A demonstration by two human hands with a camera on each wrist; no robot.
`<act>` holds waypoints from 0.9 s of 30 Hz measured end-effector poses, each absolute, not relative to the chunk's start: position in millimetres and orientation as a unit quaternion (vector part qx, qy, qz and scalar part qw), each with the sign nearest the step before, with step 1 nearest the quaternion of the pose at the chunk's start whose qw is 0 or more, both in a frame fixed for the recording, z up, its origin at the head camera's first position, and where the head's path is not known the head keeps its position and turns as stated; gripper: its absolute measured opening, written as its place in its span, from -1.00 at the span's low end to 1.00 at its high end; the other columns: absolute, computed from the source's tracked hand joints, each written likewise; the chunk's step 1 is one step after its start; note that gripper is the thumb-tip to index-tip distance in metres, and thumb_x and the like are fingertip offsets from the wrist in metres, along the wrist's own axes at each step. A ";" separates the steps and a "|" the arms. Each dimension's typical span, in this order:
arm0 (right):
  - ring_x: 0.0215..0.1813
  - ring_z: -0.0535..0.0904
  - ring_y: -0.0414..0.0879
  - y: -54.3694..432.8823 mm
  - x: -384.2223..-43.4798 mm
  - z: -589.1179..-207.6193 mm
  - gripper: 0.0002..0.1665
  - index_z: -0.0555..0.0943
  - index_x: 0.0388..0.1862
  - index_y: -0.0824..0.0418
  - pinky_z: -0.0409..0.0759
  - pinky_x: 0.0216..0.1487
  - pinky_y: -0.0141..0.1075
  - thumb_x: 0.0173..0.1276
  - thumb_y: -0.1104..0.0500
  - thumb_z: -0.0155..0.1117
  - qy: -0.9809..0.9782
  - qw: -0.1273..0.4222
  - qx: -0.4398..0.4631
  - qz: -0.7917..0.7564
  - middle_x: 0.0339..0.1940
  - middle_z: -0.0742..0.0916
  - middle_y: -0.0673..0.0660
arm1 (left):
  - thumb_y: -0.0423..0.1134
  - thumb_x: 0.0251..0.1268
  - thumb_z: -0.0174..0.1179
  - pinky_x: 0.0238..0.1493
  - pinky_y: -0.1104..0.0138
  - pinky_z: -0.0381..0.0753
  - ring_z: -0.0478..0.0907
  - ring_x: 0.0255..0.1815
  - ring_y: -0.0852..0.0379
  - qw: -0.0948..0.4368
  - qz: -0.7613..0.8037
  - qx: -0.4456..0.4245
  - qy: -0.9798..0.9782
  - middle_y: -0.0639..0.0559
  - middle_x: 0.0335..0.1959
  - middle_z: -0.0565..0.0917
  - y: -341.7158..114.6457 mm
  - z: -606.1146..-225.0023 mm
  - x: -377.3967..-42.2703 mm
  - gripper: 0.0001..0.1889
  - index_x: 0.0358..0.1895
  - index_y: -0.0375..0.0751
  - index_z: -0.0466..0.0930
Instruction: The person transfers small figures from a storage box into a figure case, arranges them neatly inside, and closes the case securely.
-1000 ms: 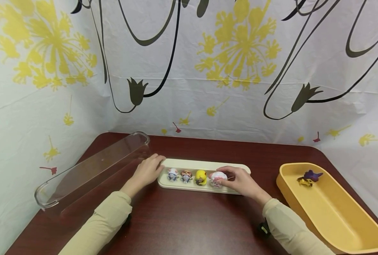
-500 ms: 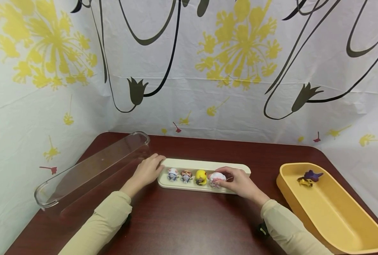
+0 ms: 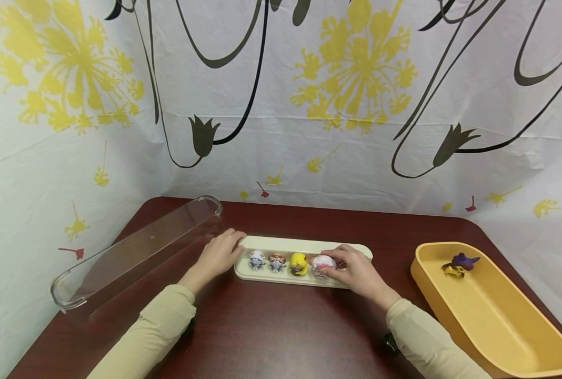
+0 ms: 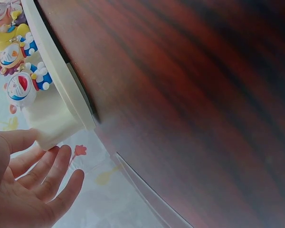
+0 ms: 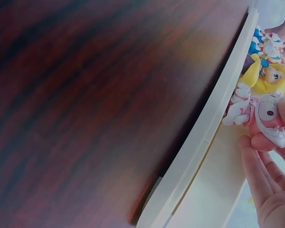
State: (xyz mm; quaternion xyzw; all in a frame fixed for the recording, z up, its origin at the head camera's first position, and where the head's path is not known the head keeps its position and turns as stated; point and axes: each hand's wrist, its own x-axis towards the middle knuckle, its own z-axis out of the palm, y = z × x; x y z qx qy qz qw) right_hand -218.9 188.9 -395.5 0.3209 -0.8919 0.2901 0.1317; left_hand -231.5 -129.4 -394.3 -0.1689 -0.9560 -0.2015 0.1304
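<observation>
A long cream tray holds a row of small figurines. From the left come two blue-and-white ones with hats, a white-hatted figurine and a brown-hatted figurine. Beside them is a yellow-hooded figurine, and last a pink-and-white figurine, standing in the tray. My right hand pinches that pink one between thumb and fingers. At the tray's left end, my left hand touches the rim with extended fingers; the left wrist view shows its palm holding nothing.
A clear plastic cover lies slanted on the dark red table at the left. On the right stands a deep yellow bin with a purple-and-yellow figurine inside. A patterned white curtain hangs behind.
The right hand has shifted very slightly left while holding the pink-and-white figurine. My left hand stays at the tray's end.
</observation>
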 end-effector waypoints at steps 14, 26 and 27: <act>-0.37 0.50 -0.25 191.4 -218.8 -394.7 -0.58 0.61 -0.13 0.21 0.51 -0.35 -0.36 -0.03 0.13 0.41 -0.896 0.131 0.315 0.286 -0.39 0.53 -0.05 | -0.29 0.12 0.14 -0.39 0.10 0.46 0.51 -0.30 -0.07 0.135 -0.200 -0.168 -0.956 -0.03 -0.25 0.52 -129.5 -396.1 -232.4 -0.73 -0.08 -0.20 0.53; -0.35 0.55 -0.23 197.8 -215.8 -393.3 -0.53 0.57 -0.13 0.28 0.52 -0.32 -0.34 -0.01 0.08 0.39 -0.899 0.118 0.297 0.301 -0.33 0.60 -0.01 | -0.29 0.12 0.14 -0.38 0.10 0.47 0.51 -0.30 -0.05 0.135 -0.199 -0.171 -0.956 -0.04 -0.25 0.51 -129.4 -395.6 -231.5 -0.73 -0.08 -0.21 0.53; -0.35 0.56 -0.22 198.4 -215.2 -392.5 -0.54 0.57 -0.13 0.29 0.52 -0.32 -0.33 -0.01 0.09 0.39 -0.898 0.120 0.298 0.301 -0.33 0.60 0.00 | -0.29 0.12 0.14 -0.38 0.10 0.47 0.51 -0.30 -0.05 0.136 -0.199 -0.171 -0.955 -0.04 -0.25 0.51 -129.6 -395.7 -231.9 -0.73 -0.08 -0.21 0.53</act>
